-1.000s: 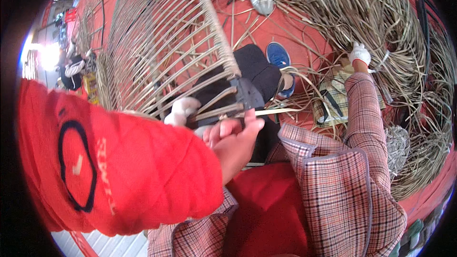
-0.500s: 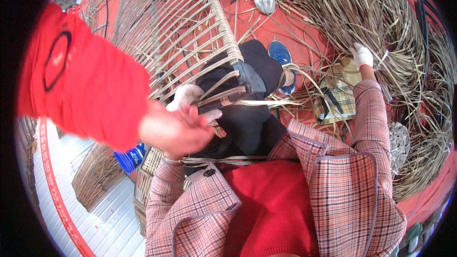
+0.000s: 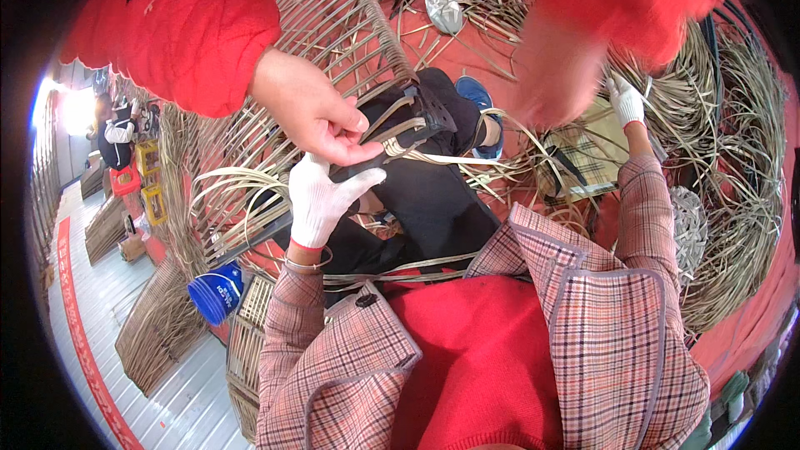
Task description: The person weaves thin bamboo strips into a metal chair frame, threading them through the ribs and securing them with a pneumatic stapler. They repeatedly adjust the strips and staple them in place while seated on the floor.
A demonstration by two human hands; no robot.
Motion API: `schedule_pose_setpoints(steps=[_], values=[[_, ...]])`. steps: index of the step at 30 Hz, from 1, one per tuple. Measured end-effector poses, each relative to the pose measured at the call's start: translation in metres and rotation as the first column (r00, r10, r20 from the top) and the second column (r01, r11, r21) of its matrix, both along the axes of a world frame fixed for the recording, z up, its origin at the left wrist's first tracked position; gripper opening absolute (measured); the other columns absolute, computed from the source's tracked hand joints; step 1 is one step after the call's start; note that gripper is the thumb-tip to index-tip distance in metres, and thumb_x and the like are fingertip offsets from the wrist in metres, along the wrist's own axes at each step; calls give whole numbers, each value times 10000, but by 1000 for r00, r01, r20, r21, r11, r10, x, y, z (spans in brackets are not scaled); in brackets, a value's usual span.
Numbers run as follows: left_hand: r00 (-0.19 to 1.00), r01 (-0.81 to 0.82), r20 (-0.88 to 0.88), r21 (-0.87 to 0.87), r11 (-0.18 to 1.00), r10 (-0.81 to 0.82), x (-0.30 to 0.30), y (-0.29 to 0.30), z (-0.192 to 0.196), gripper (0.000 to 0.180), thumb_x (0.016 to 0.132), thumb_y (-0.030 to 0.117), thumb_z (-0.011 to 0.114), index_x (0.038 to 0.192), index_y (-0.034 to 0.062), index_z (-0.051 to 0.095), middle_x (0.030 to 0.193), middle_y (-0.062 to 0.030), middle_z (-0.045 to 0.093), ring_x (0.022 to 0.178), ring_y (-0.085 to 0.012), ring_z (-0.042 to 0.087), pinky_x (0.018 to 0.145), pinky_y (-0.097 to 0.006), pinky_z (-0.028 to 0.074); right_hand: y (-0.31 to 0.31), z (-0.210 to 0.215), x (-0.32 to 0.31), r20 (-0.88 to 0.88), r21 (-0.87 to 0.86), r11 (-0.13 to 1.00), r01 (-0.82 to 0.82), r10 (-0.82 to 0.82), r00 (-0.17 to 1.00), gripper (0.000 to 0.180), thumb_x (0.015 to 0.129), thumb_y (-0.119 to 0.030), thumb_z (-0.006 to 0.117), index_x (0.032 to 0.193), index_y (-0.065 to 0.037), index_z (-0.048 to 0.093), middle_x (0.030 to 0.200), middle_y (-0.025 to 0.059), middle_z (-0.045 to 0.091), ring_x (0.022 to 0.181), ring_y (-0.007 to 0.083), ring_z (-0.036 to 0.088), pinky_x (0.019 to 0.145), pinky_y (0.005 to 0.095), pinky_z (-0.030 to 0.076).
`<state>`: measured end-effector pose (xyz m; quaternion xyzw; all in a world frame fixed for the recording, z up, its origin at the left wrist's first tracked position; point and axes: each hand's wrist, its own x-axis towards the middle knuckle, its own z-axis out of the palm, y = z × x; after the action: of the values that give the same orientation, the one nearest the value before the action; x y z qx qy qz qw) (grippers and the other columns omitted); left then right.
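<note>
At the middle of the view, my left hand (image 3: 312, 112), bare under a red sleeve, pinches thumb and fingers closed on the pale flat cane strip (image 3: 392, 147) wound around a dark curved frame bar (image 3: 417, 127) of the woven rattan chair frame (image 3: 250, 158). My right hand (image 3: 554, 75) hangs blurred above the loose cane strands (image 3: 733, 158); I cannot tell how its fingers stand. A co-worker in a plaid jacket (image 3: 617, 325) grips the same bar from below with a white-gloved hand (image 3: 321, 196), touching my left fingers.
</note>
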<state>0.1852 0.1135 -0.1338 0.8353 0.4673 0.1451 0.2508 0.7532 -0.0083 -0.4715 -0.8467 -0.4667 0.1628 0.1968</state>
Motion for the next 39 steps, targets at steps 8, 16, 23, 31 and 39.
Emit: schedule_pose_setpoints(steps=[8, 16, 23, 31, 39], values=[[992, -120, -69, -189, 975, 109, -7, -4, -4, 565, 723, 375, 889, 1133, 35, 699, 1111, -153, 713, 1006, -273, 696, 876, -366, 528, -35, 59, -49, -268, 157, 980, 121, -76, 961, 262, 1022, -288, 584, 1018, -45, 680, 841, 138, 687, 720, 212, 609, 721, 326, 497], [999, -42, -32, -7, 999, 42, -11, -1, -11, 719, 717, 464, 877, 1242, 38, 631, 1111, -148, 705, 997, -309, 696, 872, -382, 532, -53, 162, -118, -265, 237, 962, 136, -71, 962, 248, 1039, -263, 581, 1065, -37, 681, 855, 56, 693, 763, 123, 548, 759, 287, 482], [996, -46, -66, 197, 979, 60, -16, -10, -7, 806, 722, 516, 857, 1312, 43, 577, 1153, -154, 693, 1031, -314, 686, 886, -395, 535, -83, 235, -180, -683, 345, 807, 479, -134, 718, 209, 1057, -209, 536, 980, -51, 649, 684, -89, 422, 602, 3, 341, 529, 193, 269], [852, 193, 521, -396, 898, 47, 1, -93, 34, 288, 921, 108, 636, 1187, 0, 655, 1150, -116, 675, 1054, -228, 663, 952, -354, 512, -130, 309, -282, -583, 493, 769, 407, -55, 810, 281, 1048, -253, 537, 933, -24, 651, 644, -48, 520, 560, 45, 441, 491, 240, 339], [574, 753, 795, -607, 254, 196, 49, -143, 3, 395, 1070, 234, 478, 1322, -54, 574, 1307, -160, 635, 1208, -246, 601, 1101, -371, 415, -154, 332, -355, -372, 432, 840, -327, 496, 785, 147, 845, -81, 663, 987, -64, 698, 746, 108, 666, 641, 311, 662, 595, 399, 516]])
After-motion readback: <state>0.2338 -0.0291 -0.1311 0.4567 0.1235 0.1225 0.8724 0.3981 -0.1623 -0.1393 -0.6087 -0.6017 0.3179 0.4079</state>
